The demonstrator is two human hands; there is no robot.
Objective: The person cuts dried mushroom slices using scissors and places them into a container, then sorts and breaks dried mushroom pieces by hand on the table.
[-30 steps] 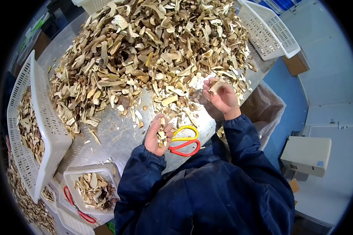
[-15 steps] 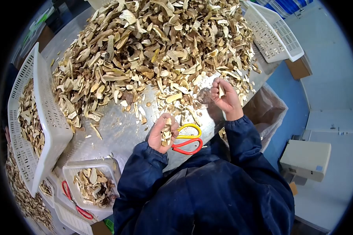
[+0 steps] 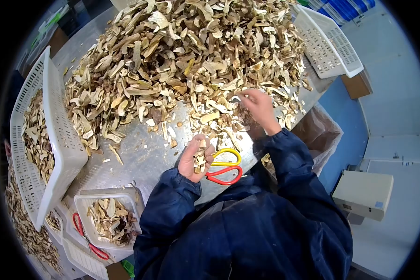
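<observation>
My left hand [image 3: 194,158] is cupped, palm up, around several pale dried mushroom slices [image 3: 200,159] low over the metal table. Right beside its fingers lie scissors [image 3: 225,173] with one yellow and one red handle loop; their blades are hidden. My right hand [image 3: 259,108] is over the near right edge of the big mushroom heap [image 3: 191,60], back of the hand up. Its thumb and fingertips are drawn together at the slices there, and what is between them is hidden. A longer yellowish slice [image 3: 210,117] lies between the two hands.
A white perforated basket [image 3: 63,140] of slices leans at left. Below it, a white tray [image 3: 138,205] holds more slices beside red-handled scissors [image 3: 97,251]. Another white basket [image 3: 331,46] stands at the back right. A plastic-lined bin [image 3: 329,135] is right of the table [image 3: 135,163].
My right hand has turned from palm-up, with a pale slice in its curled fingers, to palm-down and moved left to the heap's edge. My left hand stays almost in place, still holding slices.
</observation>
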